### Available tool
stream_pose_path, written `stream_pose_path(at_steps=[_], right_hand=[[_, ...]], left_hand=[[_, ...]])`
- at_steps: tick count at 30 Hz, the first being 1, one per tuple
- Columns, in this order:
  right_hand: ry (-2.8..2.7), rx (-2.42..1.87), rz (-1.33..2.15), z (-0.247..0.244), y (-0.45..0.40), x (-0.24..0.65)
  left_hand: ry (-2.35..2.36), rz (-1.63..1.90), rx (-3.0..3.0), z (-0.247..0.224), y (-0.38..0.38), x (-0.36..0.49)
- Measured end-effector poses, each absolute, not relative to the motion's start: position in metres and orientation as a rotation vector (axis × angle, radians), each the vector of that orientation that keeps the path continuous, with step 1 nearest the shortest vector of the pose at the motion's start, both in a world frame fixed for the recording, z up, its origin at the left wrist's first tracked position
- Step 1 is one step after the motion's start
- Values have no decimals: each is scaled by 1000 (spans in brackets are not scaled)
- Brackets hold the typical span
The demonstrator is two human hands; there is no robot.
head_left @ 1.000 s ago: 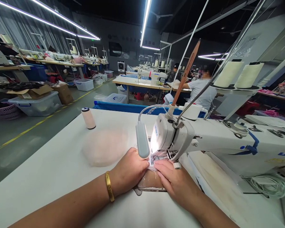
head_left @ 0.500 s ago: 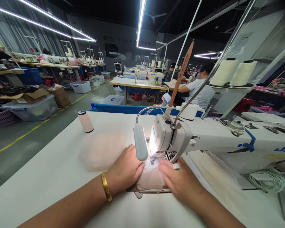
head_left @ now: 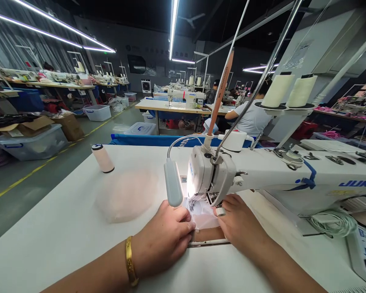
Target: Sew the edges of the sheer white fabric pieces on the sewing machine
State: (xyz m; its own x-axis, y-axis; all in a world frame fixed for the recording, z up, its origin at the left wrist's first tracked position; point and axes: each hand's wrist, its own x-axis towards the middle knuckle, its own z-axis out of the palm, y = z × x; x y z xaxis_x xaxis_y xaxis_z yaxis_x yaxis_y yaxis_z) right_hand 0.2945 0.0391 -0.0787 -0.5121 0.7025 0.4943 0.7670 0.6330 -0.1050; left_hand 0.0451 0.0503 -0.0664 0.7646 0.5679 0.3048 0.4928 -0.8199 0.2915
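A piece of sheer pale fabric [head_left: 205, 219] lies under the needle area of a white sewing machine [head_left: 198, 173]. My left hand [head_left: 167, 240], with a gold bangle at the wrist, pinches the fabric's left edge between thumb and fingers. On the other side my right hand [head_left: 240, 221] has its fingers curled at the fabric's right edge, close beside the machine head; some fingertips are hidden. Left of the needle hangs a grey lamp [head_left: 173, 183], lighting the fabric. A blurred mound of pale pink sheer fabric [head_left: 125, 197] rests on the table left of my hands.
A pale pink thread spool [head_left: 103, 158] stands on the white table [head_left: 64, 228] at the back left. Two cream thread cones [head_left: 277, 91] sit behind the machine arm. Coiled pale green cord [head_left: 334, 221] lies at right. Another person [head_left: 251, 116] sits beyond.
My left hand has moved slightly down and now pinches the fabric edge. The right hand's fingers have drawn back right, baring more fabric and the machine bed. The view has shifted a little.
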Motion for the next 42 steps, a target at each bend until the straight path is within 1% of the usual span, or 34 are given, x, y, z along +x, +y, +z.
stream_pose_path(at_steps=[2, 4, 6, 8, 17, 26, 42], right_hand=[[-2370, -1042, -100, -78, 39, 296], [-2415, -970, 59, -77, 35, 291], [-2460, -965, 188, -76, 31, 284], [-2474, -1006, 222, -76, 29, 280], [-2493, -1030, 151, -82, 25, 279], [-2466, -1049, 217, -84, 28, 281], [-2425, -1184, 63, -92, 33, 284]], left_hand=[[825, 627, 2804, -69, 49, 48], [804, 677, 2824, -70, 49, 48], [788, 688, 2819, -69, 49, 46], [781, 668, 2804, -67, 50, 44], [794, 638, 2794, -66, 50, 42], [793, 693, 2825, -68, 46, 44], [893, 696, 2822, -72, 59, 46]])
